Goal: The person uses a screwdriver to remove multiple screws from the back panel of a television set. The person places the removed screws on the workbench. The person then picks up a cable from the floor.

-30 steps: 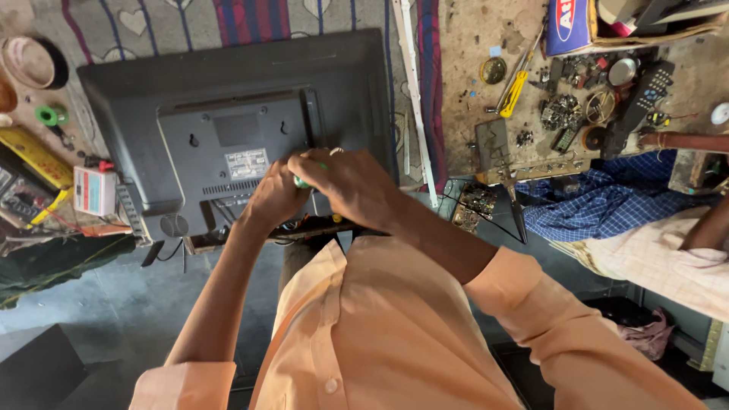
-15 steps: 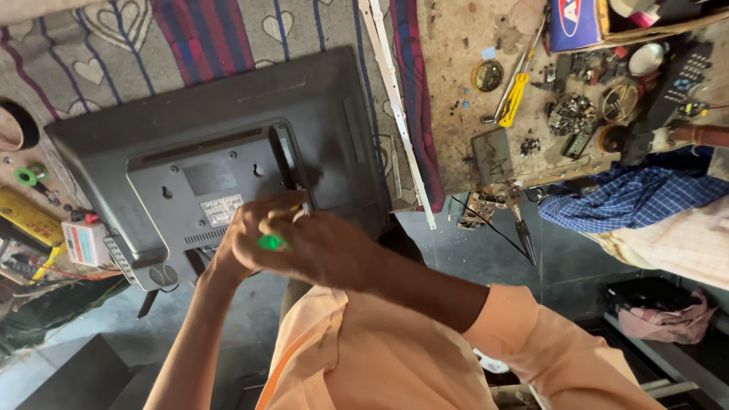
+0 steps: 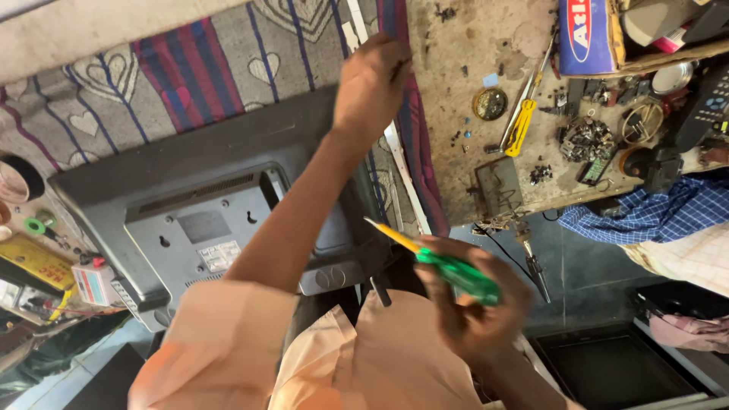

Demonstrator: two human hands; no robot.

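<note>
Screwdriver [image 3: 448,266], green-handled, sits clenched in the right hand [image 3: 474,304] at five o'clock; left hand [image 3: 372,80] at twelve grips the television's [image 3: 190,220] top edge.

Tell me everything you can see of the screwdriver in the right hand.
The screwdriver has a translucent green handle, plastic by the look, and a yellow shaft that ends in a thin tip pointing up and to the left. It is a little blurred. The right hand grips it around the handle, low in the view, above the orange shirt. It lies slanted, and its tip stands near the lower edge of the television's dark grey back; whether it touches the television cannot be told.
</note>
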